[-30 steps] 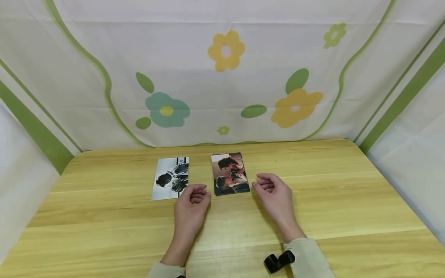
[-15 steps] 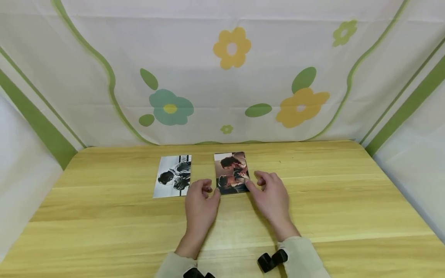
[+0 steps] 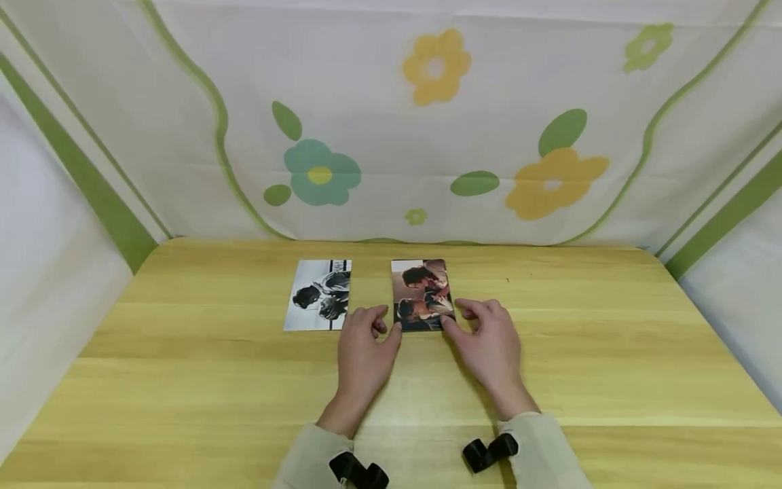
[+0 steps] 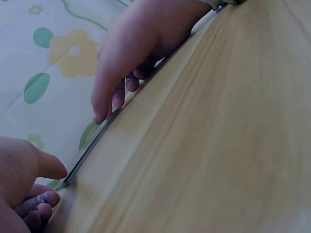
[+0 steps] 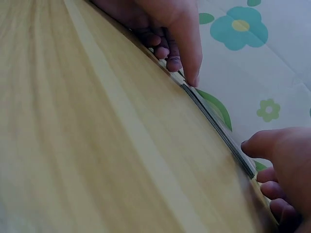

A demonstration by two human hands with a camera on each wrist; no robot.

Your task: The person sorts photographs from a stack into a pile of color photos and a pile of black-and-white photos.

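Observation:
A small stack of photo cards (image 3: 421, 292), its top print showing two people in brown tones, lies flat on the table; the right wrist view shows its layered edge (image 5: 218, 130). My left hand (image 3: 365, 350) is at the stack's near left corner, thumb tip right at the edge and fingers loosely bent. On the other side my right hand (image 3: 491, 350) has its thumb over the near right edge, index finger alongside, with a gap between them. Left of the stack lies a single black-and-white photo card (image 3: 314, 295), its near right corner close to my left fingers.
The wooden table (image 3: 201, 394) runs back to a white curtain (image 3: 379, 88) printed with flowers. White cloth also hangs at both sides. Black wrist straps (image 3: 360, 471) sit at the light sleeves (image 3: 540, 448).
Both hands have come in to the stack's near corners; the right thumb now overlaps its edge. The head view has shifted slightly. The single photo card still lies to the left.

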